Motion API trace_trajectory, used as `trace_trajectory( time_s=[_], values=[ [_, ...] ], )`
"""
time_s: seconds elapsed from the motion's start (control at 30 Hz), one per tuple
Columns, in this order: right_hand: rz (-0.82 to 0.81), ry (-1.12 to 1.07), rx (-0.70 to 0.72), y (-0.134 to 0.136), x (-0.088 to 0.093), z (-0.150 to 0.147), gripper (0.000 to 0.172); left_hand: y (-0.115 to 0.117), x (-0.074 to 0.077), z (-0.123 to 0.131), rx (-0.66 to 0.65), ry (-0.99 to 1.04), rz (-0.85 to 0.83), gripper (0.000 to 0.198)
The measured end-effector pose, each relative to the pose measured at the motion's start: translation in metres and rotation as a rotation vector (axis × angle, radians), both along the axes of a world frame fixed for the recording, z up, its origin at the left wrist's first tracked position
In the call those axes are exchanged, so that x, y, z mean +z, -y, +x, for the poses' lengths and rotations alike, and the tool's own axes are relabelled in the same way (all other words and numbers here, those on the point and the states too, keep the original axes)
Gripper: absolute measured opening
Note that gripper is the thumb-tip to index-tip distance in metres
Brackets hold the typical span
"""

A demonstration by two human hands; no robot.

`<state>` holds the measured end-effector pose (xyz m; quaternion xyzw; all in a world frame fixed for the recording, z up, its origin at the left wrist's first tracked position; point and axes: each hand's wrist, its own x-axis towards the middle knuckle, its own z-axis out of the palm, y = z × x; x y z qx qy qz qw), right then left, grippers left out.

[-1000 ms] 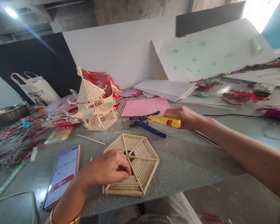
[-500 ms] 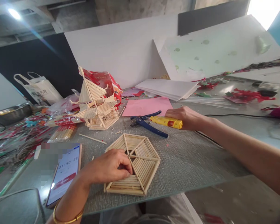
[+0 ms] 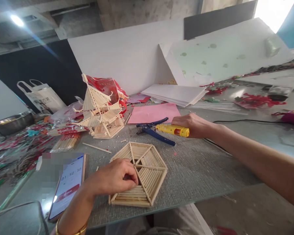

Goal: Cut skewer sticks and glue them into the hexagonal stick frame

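Left-hand fingers (image 3: 131, 176) curled at central opening of stick frame (image 3: 152, 178), touching it; whether they pinch stick, cannot tell. Right-hand fingers (image 3: 182, 120) clasped round yellow tool (image 3: 170, 129), long axis running left to right, left end beside blue cutters (image 3: 159, 135). Frame lies flat on tabletop (image 3: 193, 169) near front edge, many-sided, long axis hard to tell; spokes point rightward, away, and toward front edge. Beyond, stick pagoda (image 3: 95, 99) stands.

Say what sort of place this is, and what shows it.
Probably a craft or model-making workspace: a stick-built tower model, a many-sided stick panel under the left hand, and a yellow hand tool in the right hand.
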<state>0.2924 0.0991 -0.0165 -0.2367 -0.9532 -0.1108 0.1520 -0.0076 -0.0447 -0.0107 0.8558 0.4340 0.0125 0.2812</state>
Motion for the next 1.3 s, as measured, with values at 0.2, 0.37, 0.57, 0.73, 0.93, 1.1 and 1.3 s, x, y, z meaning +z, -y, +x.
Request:
trace_trajectory(
  time_s=[0.2, 0.37, 0.57, 0.73, 0.93, 1.1, 1.3],
  values=[
    [0.003, -0.004, 0.029, 0.0003, 0.0001, 0.0007, 0.017, 0.0001, 0.0008, -0.0003, -0.004, -0.020, 0.006, 0.016],
    [-0.004, -0.002, 0.029, -0.0009, -0.0004, 0.0006, 0.018, -0.0002, -0.0006, -0.0006, -0.013, -0.014, 0.007, 0.017],
    [-0.007, 0.001, 0.020, 0.0002, 0.0014, 0.0004, 0.020, -0.0008, -0.0029, -0.0012, -0.014, 0.004, 0.012, 0.018],
    [0.003, -0.010, 0.034, -0.0008, 0.0002, 0.0013, 0.015, -0.0003, -0.0024, -0.0013, -0.009, 0.001, 0.006, 0.019],
    [-0.025, 0.000, 0.024, -0.0006, 0.0003, 0.0017, 0.018, -0.0012, -0.0012, -0.0013, -0.008, -0.019, -0.010, 0.020],
    [-0.048, 0.008, 0.004, 0.0010, 0.0028, 0.0004, 0.027, -0.0024, -0.0029, -0.0039, -0.008, -0.006, -0.021, 0.019],
    [-0.039, -0.015, 0.020, 0.0008, 0.0025, 0.0005, 0.026, -0.0032, -0.0043, -0.0048, -0.013, -0.006, -0.014, 0.019]
  ],
)
